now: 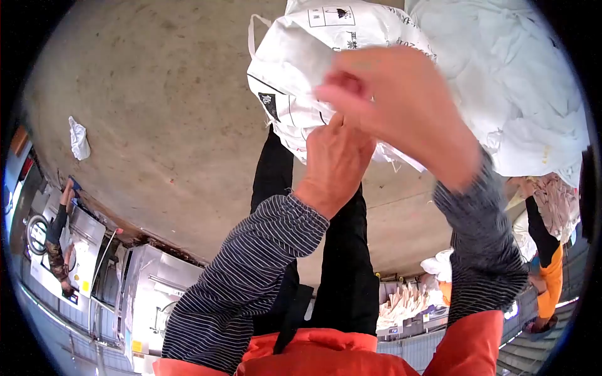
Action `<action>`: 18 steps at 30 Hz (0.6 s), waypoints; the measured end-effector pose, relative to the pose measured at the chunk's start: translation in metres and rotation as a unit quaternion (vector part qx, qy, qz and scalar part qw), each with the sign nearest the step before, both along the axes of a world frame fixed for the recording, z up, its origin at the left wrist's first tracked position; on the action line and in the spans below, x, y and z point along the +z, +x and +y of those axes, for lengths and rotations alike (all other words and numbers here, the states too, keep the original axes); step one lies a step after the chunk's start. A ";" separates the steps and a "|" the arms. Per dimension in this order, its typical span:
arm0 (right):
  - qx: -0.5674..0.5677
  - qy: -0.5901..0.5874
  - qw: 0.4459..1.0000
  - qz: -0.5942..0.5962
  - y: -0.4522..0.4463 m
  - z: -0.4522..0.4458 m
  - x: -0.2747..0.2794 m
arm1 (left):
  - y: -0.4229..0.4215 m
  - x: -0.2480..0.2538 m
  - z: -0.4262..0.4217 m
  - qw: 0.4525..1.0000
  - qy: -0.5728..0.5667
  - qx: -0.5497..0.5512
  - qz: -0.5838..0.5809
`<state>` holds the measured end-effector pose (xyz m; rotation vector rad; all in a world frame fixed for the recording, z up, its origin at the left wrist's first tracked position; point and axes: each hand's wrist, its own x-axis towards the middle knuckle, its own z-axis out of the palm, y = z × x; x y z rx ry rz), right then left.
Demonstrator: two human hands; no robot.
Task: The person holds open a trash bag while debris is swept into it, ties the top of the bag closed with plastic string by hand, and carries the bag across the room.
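A white woven sack (298,53) with black printed characters and a loose white strap lies in front of me, at the top centre. My left hand (337,161) is closed on the gathered end of the sack, its fingertips partly hidden behind my other hand. Just above and across it is my right hand (404,109), blurred by motion. Its fingers are curled and the thumb is bent towards them over the sack. Whatever is between those fingers does not show clearly.
A large pile of white sacks (527,81) fills the right side. On the concrete floor (157,113) lies a small white bag (79,138). One person (58,250) is among machines at the far left. Another person in orange (550,282) is beside piled cloth at the right.
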<state>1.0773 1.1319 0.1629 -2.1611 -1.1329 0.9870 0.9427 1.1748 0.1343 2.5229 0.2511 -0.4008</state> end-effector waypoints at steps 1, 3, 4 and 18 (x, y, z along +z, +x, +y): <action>0.036 0.044 0.997 -0.054 -0.007 0.008 -0.021 | -0.004 -0.002 0.000 0.999 -0.040 0.016 -0.002; 0.071 0.087 0.988 -0.106 -0.020 0.023 -0.044 | -0.008 -0.004 0.001 0.996 -0.082 0.032 -0.001; 0.084 0.042 0.989 -0.118 -0.026 0.032 -0.050 | -0.007 -0.002 0.002 0.993 -0.093 0.062 -0.036; -0.313 -0.002 0.947 0.069 -0.023 -0.085 -0.063 | -0.028 -0.025 0.009 0.989 -0.081 0.010 -0.124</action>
